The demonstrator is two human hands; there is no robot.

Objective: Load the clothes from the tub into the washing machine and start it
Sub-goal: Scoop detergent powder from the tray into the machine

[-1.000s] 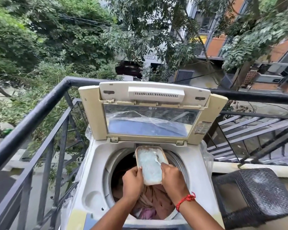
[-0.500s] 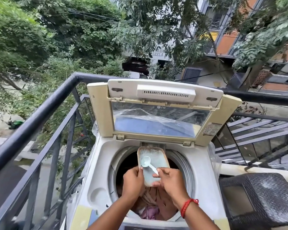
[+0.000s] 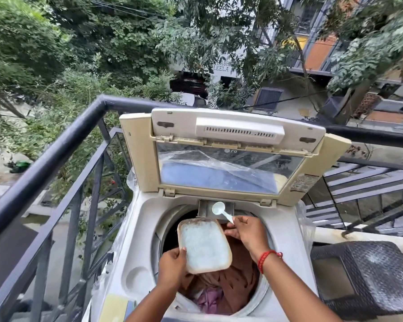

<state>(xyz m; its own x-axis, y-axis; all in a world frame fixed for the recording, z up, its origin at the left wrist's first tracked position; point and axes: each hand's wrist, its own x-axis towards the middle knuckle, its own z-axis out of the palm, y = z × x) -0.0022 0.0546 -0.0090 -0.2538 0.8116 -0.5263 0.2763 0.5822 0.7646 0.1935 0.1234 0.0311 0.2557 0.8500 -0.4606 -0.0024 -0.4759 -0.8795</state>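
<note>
Two hands were engaged at lower centre: the left hand [image 3: 172, 266] gripped a flat rust-rimmed pale-blue detergent tray [image 3: 204, 245], judged light and rigid; the right hand [image 3: 247, 233] pinched a small white plastic scoop [image 3: 221, 210]. Soft brown and pink clothes [image 3: 226, 291] lay in the white top-loading washing machine [image 3: 135, 259].

daylight: soft, overcast | shadows: faint | edges: wide-angle bending | focus: sharp
</note>
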